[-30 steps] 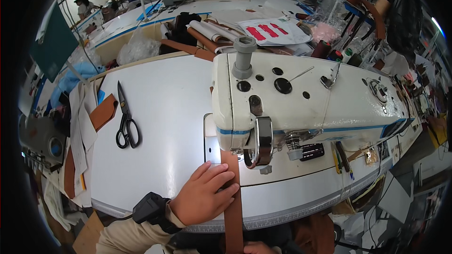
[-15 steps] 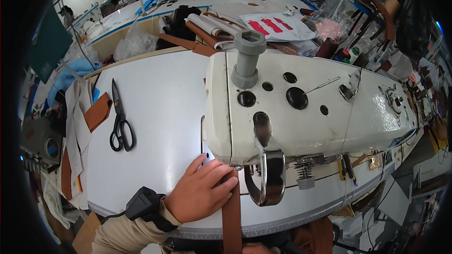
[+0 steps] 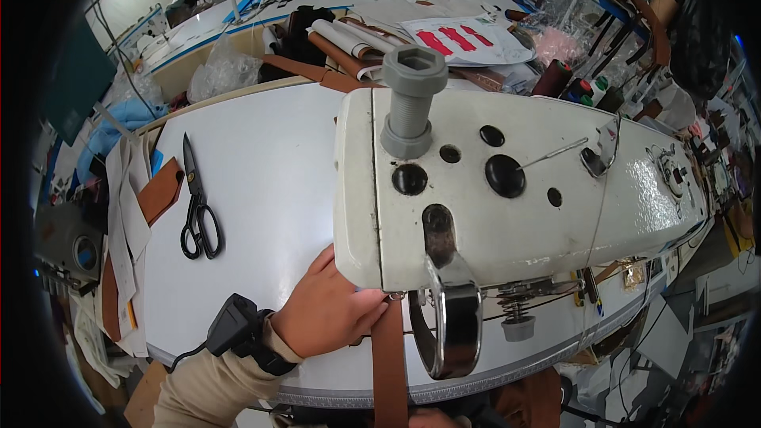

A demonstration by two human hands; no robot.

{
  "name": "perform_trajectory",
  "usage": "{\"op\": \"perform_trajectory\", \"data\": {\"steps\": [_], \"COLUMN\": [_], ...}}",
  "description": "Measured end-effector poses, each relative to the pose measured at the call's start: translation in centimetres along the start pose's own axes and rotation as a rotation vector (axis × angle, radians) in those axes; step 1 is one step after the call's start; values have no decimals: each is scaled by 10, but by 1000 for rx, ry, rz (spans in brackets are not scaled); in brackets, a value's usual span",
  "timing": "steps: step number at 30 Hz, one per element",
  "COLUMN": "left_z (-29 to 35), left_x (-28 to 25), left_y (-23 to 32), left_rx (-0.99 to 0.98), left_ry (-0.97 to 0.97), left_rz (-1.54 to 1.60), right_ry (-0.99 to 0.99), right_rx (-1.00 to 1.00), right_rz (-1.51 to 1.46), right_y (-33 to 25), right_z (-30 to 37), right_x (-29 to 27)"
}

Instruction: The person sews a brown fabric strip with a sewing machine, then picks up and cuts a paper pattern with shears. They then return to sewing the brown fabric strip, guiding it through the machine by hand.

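My left hand [image 3: 326, 311] lies palm down on the white table, left of a brown leather-like strip [image 3: 388, 364]. Its fingers stretch toward the needle area, with their tips hidden under the white sewing machine head [image 3: 468, 190]; the lower fingers reach the strip's left edge. The strip runs from under the head down past the table's front edge. Only a sliver of my right hand [image 3: 432, 418] shows at the lower edge, beside the strip, and its fingers cannot be made out. A shiny metal lever [image 3: 458, 329] hangs from the head, right of the strip.
Black-handled scissors [image 3: 200, 206] lie on the left of the table [image 3: 254, 182]. Beyond them are a folded brown piece [image 3: 161, 192] and pale strips [image 3: 127, 198]. Material rolls [image 3: 349, 43], a printed sheet [image 3: 468, 38] and thread cones [image 3: 552, 79] crowd the back.
My left hand's fingers have gone farther under the machine head, and the hand sits slightly more to the left. The whole view has shifted a little.
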State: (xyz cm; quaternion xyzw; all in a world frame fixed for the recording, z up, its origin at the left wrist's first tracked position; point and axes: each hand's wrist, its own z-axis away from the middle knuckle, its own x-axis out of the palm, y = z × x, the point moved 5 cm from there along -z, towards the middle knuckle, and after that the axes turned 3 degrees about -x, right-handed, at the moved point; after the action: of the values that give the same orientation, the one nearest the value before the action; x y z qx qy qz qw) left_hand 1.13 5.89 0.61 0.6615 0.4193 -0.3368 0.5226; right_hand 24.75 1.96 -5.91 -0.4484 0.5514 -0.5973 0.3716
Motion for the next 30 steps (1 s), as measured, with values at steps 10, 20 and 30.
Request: {"op": "perform_trajectory", "data": {"steps": [10,20,30], "left_z": [9,43,39], "left_x": [2,-1,5], "left_y": [10,46,42], "left_rx": [-5,105,98], "left_ry": [-16,-18,14], "left_rz": [-77,-40,102], "right_ry": [42,196,171], "right_rx": [-175,-86,12], "right_rz": [-90,315,-26], "right_y": [-15,-23,-13], "right_z": [-1,13,15], "right_x": [12,12,15]}}
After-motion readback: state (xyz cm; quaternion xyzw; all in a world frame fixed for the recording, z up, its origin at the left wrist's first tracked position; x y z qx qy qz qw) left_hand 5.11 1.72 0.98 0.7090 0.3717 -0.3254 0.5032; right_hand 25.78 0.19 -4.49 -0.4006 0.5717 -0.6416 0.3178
